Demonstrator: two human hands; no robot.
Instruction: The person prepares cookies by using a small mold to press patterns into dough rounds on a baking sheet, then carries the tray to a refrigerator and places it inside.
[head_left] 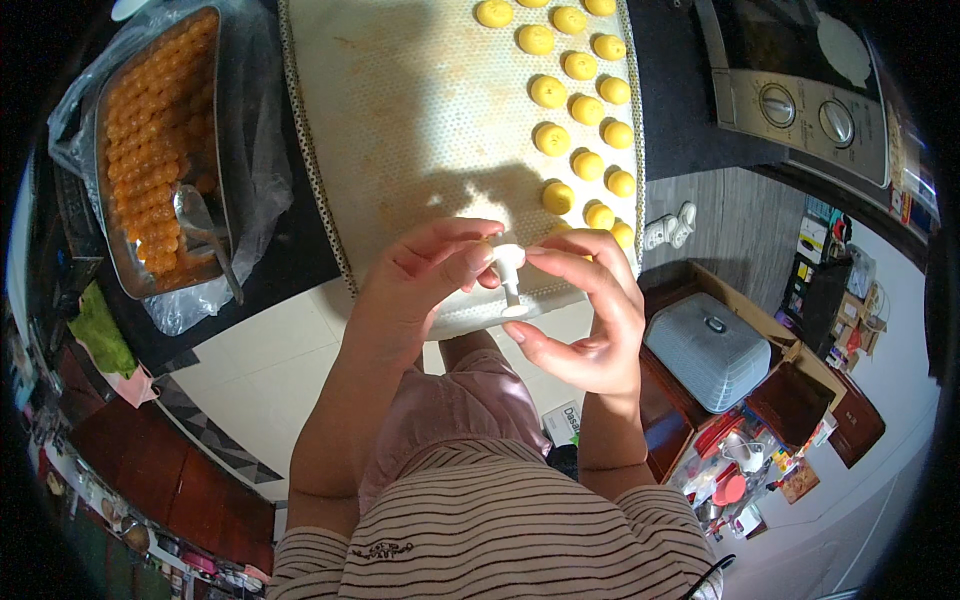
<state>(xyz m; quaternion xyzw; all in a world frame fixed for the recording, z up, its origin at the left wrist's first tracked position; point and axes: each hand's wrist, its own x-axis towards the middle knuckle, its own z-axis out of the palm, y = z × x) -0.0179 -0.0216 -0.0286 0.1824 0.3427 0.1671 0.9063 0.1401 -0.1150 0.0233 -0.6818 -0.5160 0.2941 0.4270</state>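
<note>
Both hands meet over the near edge of a white tray (400, 120) with a dotted texture. Between them is a small white plastic plunger mould (509, 262), its round base toward me. My left hand (425, 270) grips the mould's upper part between thumb and fingers. Curled around the other side, my right hand (592, 310) has its index finger at the mould's collar and its thumb by the lower disc. Rows of small round yellow dough pieces (552, 139) stand along the tray's right side. My right hand partly hides the nearest ones.
At left, a metal pan (222, 120) of orange balls (150, 130) sits on plastic wrap, with a spoon (205, 225) in it. An oven (800, 110) stands at far right. Below it are a grey lidded roaster (712, 350) and a cardboard box (720, 280).
</note>
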